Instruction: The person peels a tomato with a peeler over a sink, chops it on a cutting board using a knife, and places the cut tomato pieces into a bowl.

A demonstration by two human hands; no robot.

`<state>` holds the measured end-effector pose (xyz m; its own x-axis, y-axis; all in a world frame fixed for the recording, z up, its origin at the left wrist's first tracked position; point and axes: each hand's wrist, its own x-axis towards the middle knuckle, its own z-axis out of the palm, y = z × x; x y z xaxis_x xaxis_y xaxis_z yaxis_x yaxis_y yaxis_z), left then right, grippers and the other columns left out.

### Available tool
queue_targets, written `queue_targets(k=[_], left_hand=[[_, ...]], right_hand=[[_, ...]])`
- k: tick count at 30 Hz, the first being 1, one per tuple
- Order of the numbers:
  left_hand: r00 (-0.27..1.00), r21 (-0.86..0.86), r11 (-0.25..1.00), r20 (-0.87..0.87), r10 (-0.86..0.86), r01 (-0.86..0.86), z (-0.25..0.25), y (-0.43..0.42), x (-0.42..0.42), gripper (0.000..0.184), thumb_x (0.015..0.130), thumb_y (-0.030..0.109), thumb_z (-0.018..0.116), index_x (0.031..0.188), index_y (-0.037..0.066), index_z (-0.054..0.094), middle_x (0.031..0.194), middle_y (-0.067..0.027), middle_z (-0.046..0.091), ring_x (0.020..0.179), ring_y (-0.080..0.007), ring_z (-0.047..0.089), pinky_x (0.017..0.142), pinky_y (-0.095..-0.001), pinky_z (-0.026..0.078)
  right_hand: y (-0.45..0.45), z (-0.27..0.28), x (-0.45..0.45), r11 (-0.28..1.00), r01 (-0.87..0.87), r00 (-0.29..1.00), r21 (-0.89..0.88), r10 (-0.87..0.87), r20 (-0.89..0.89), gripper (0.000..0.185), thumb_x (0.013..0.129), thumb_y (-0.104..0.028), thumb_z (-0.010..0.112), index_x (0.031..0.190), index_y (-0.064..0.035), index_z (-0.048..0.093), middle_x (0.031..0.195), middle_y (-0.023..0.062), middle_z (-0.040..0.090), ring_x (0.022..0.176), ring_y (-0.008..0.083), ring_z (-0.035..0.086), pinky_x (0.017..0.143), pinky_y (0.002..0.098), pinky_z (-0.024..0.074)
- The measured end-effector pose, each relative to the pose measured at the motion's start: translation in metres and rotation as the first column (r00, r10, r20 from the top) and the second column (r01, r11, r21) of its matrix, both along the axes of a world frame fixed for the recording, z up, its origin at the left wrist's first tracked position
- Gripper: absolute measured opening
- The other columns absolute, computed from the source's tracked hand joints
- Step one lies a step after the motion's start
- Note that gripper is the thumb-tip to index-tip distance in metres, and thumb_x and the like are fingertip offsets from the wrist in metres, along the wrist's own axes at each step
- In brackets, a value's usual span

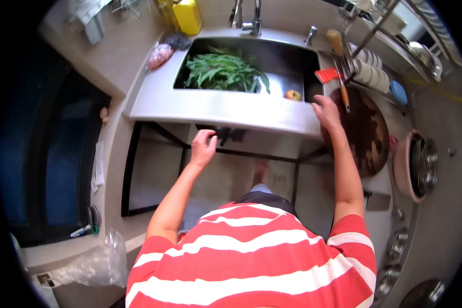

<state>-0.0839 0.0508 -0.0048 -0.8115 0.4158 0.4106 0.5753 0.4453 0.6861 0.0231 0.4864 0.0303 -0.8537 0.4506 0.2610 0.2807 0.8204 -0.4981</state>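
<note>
In the head view, my left hand hangs just below the sink counter's front edge, fingers loosely curved, thumb apart, nothing in it. My right hand hovers by the front right corner of the steel sink, its fingers apart and holding nothing. A heap of long green leafy vegetables fills the sink's left part. Near the front right of the basin sits a small round reddish-yellow fruit or tomato. Beside my right hand and forearm is a big round dark wooden chopping board.
A red-headed tool with a wooden handle lies across the board's upper edge. White bowls stand in a rack behind it. Left of the sink are a bag of pinkish food, a dark scrubber and a yellow bottle.
</note>
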Motion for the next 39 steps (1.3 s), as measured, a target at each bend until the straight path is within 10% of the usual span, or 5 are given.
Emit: queue_targets(k=[14, 19, 27, 34, 39], left_hand=[[0.807, -0.319, 0.79, 0.484, -0.339, 0.523, -0.109, 0.391, -0.15, 0.062, 0.074, 0.033, 0.073, 0.125, 0.005, 0.052, 0.117, -0.0225, 0.056, 0.107, -0.0365, 0.057, 0.091, -0.0412, 0.048], [0.759, -0.591, 0.476, 0.496, -0.423, 0.651, -0.119, 0.45, -0.126, 0.092, 0.064, 0.035, 0.083, 0.141, 0.02, 0.035, 0.137, -0.0187, 0.037, 0.118, -0.0402, 0.049, 0.096, -0.0433, 0.046], [0.221, -0.017, 0.712, 0.956, -0.195, 0.702, -0.106, 0.404, -0.187, 0.09, 0.062, 0.04, 0.085, 0.135, 0.009, 0.042, 0.122, -0.0142, 0.053, 0.101, -0.0252, 0.06, 0.077, -0.0407, 0.054], [-0.367, 0.589, 0.805, 0.765, -0.529, 0.067, -0.027, 0.285, -0.227, 0.066, 0.08, 0.043, 0.07, 0.132, 0.013, 0.043, 0.118, -0.0117, 0.058, 0.098, -0.0243, 0.062, 0.073, -0.0363, 0.054], [-0.355, 0.613, 0.789, 0.745, -0.564, 0.034, -0.006, 0.246, -0.226, 0.078, 0.071, 0.068, 0.067, 0.127, 0.017, 0.049, 0.111, -0.0055, 0.062, 0.094, -0.0193, 0.061, 0.067, -0.0339, 0.048]], right_hand=[[0.156, -0.023, -0.124, 0.759, -0.123, 0.947, 0.639, -0.102, 0.303, 0.051, 0.079, -0.01, 0.059, 0.129, -0.0126, 0.051, 0.119, 0.0113, 0.056, 0.097, 0.0308, 0.057, 0.074, 0.0415, 0.0495], [0.122, 0.043, -0.127, 0.945, -0.18, 0.982, 0.273, 0.187, -0.001, 0.047, 0.077, -0.003, 0.064, 0.123, -0.0087, 0.055, 0.115, 0.0121, 0.061, 0.103, 0.0277, 0.059, 0.084, 0.0395, 0.0487], [0.101, 0.113, -0.079, 0.641, -0.229, 0.5, -0.732, -0.568, -0.654, 0.035, 0.095, -0.012, 0.056, 0.127, 0.0013, 0.05, 0.12, 0.0135, 0.06, 0.108, 0.024, 0.06, 0.098, 0.0368, 0.0454], [0.004, 0.048, -0.135, -0.241, -0.33, 0.744, -0.913, -0.662, -0.094, 0.034, 0.09, -0.019, 0.065, 0.119, -0.0056, 0.054, 0.1, 0.0117, 0.065, 0.09, 0.0217, 0.064, 0.08, 0.0368, 0.0545], [-0.046, 0.061, -0.204, 0.09, -0.302, 0.613, -0.949, -0.744, -0.266, 0.03, 0.082, -0.004, 0.071, 0.105, -0.0052, 0.052, 0.094, 0.0093, 0.063, 0.082, 0.0218, 0.066, 0.073, 0.0345, 0.056]])
